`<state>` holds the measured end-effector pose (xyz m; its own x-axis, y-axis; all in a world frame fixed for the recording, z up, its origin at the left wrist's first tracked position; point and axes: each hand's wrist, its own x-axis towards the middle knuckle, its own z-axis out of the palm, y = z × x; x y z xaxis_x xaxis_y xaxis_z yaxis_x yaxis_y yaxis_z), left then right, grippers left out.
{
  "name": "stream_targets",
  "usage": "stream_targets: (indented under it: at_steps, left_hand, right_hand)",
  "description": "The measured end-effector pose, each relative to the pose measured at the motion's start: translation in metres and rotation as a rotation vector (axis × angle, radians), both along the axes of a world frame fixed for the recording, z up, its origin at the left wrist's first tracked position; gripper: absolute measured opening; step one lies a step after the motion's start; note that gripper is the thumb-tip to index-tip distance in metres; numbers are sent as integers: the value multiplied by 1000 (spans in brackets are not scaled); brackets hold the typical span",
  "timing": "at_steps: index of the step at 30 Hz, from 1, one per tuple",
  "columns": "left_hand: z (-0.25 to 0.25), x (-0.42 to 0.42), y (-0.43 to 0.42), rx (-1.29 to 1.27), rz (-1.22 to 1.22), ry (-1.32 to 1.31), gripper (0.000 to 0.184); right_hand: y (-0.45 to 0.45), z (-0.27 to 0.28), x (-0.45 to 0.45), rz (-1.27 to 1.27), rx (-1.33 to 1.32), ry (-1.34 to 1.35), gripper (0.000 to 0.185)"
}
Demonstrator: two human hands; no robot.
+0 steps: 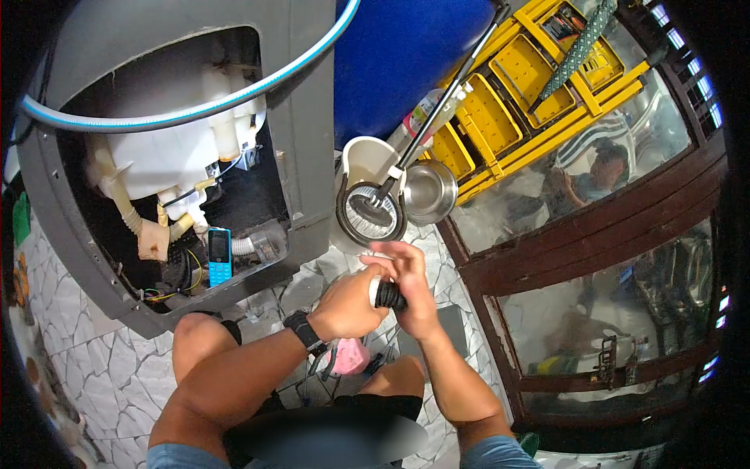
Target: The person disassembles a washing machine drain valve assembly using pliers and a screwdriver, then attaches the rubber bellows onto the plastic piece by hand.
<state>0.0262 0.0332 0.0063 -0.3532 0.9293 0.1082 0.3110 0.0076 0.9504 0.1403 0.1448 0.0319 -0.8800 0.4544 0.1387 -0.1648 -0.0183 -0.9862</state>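
My left hand (351, 303), with a dark watch on its wrist, is closed around a short black ribbed piece (390, 296) with a white end. My right hand (416, 293) wraps the other side of that piece, some of its fingers raised. What the piece is exactly, I cannot make out. Left of my hands stands a grey appliance casing (308, 156), open at the side, showing a white tub (168, 160) and yellowed pipes (125, 195). A blue keypad phone (219, 258) leans upright inside the opening, beside a white corrugated hose (243, 245).
A blue-striped hose (273, 86) arches over the casing. Ahead are a blue barrel (406, 62), a white bucket (367, 150), a round brush head (373, 217) and a steel pot (431, 193). A yellow step ladder (500, 109) leans by glazed brown doors (578, 242). Something pink (348, 357) lies below my hands.
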Motion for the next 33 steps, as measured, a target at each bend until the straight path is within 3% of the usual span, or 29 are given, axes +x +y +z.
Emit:
stream_targets:
  at_steps: [1, 3, 5, 9, 17, 23, 27, 28, 33]
  left_hand:
    - [0, -1, 0, 3, 3, 2, 50]
    - [0, -3, 2, 18, 23, -180, 53]
    - [6, -7, 0, -109, -13, -142, 47]
    - [-2, 6, 1, -115, -5, -189, 42]
    - [6, 10, -2, -118, 172, 320, 32]
    - [-14, 16, 8, -110, 191, 474, 27]
    - [-19, 16, 11, -241, 77, 239, 41]
    - [-21, 15, 11, -262, 52, 161, 44]
    - [-20, 12, 10, -330, -23, 49, 47]
  right_hand:
    - [-9, 8, -2, -74, -198, 68, 72]
    - [6, -38, 14, -248, 292, 50, 69]
    - [1, -39, 24, -325, 644, -93, 65]
    - [0, -32, 14, -374, 895, -178, 54]
    - [-12, -24, 8, -400, 719, -311, 39]
    - [-3, -32, 10, -431, 718, -657, 33]
    - [-6, -33, 24, -400, 884, -615, 26]
    - [-3, -37, 26, -364, 954, -557, 16]
    - [5, -41, 30, -295, 1193, -489, 17]
